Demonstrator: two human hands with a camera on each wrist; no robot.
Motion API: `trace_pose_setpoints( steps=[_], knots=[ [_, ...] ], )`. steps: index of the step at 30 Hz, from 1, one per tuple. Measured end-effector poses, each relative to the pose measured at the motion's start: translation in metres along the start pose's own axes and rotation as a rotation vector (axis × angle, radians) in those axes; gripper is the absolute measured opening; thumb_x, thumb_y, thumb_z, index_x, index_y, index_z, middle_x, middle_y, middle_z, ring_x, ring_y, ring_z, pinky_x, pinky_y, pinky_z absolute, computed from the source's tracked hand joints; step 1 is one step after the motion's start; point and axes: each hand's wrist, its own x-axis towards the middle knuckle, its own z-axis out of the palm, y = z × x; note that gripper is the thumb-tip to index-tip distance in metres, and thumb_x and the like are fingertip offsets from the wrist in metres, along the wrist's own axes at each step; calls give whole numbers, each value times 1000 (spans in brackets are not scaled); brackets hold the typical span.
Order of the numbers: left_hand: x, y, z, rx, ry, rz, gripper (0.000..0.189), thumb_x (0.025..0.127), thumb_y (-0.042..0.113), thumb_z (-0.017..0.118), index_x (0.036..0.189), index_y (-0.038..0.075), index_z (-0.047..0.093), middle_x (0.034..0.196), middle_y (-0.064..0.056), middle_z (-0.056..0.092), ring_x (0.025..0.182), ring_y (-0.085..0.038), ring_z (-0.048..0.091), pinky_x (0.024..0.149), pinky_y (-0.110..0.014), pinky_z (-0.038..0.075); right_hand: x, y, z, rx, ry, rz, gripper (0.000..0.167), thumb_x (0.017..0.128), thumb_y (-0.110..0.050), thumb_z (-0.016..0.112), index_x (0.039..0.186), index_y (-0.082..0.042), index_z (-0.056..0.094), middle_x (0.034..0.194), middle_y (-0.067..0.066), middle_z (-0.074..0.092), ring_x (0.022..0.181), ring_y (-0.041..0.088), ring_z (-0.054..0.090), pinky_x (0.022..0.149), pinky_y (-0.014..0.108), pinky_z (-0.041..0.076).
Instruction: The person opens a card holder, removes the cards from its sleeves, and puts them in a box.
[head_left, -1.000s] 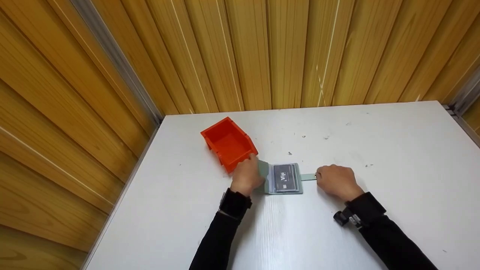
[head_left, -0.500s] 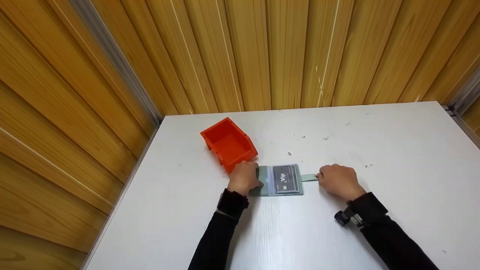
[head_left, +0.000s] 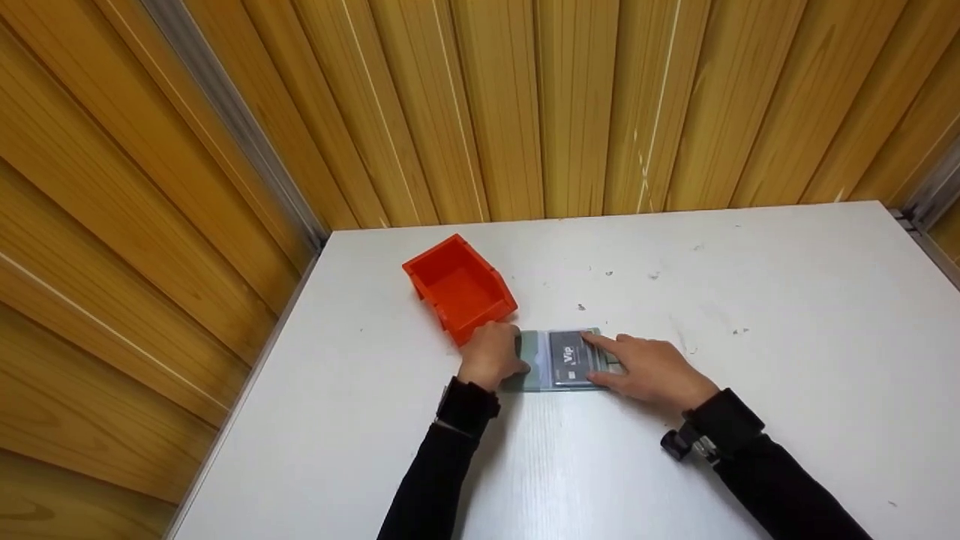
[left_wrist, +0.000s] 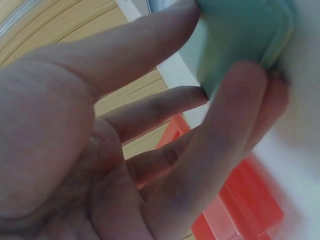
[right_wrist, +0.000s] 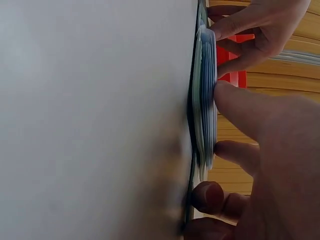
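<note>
A pale green card holder [head_left: 531, 360] lies spread open on the white table, its clear sleeves holding a dark card [head_left: 568, 358] marked "Vip". My left hand [head_left: 487, 356] pinches the left cover, with the thumb on top and other fingers at its edge in the left wrist view. On the right, my right hand [head_left: 654, 369] touches the top of the sleeves with thumb and forefinger, both fairly straight. The right wrist view shows the stack of sleeves [right_wrist: 207, 100] edge-on under these fingertips. The holder's strap [head_left: 615, 362] is mostly hidden beneath the right hand.
An orange-red plastic bin [head_left: 461, 289] stands just beyond the left hand, close to the holder. Wood-patterned walls [head_left: 570, 112] rise behind and left of the white table [head_left: 787, 300]. Small dark marks dot the tabletop.
The right hand has let go of the strap's end and moved left onto the sleeves. The left hand has shifted slightly, and the left cover now lies flatter.
</note>
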Motion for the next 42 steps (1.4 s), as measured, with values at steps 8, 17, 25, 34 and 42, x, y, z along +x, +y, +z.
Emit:
trace_pose_setpoints(
  steps=[8,17,25,34,42],
  knots=[
    [3,3,11,-20,18,65,41,82,20,89,116,4,74,93,-10,70,83,-24,59,82,-34,55,-2,14,-5,24,-5,-1,72,93,-59,68,154,-24,51,133,20,66,114,35,65,95,57,52],
    [11,19,28,74,109,153,40,86,28,86,117,5,76,101,-11,72,91,-23,57,91,-33,53,-6,36,-18,56,-37,69,77,92,-61,69,155,-21,49,139,26,62,115,36,63,98,61,49],
    [12,32,38,46,160,224,30,89,23,81,118,14,77,110,-9,64,91,-21,61,82,-31,53,-6,40,-20,55,-22,64,78,91,-62,69,154,-21,50,137,26,63,111,36,64,95,61,51],
    [22,46,47,-628,-150,130,17,100,19,64,88,7,63,79,1,59,72,-11,52,63,-22,40,-4,40,-23,42,-4,44,79,90,-64,69,153,-20,51,132,26,66,105,34,66,87,57,53],
    [27,50,53,-717,-172,21,29,104,14,57,76,11,64,58,3,56,50,-9,46,46,-21,35,-2,39,-22,40,-1,51,80,88,-66,70,152,-22,52,119,18,70,86,24,56,73,43,49]
  ],
)
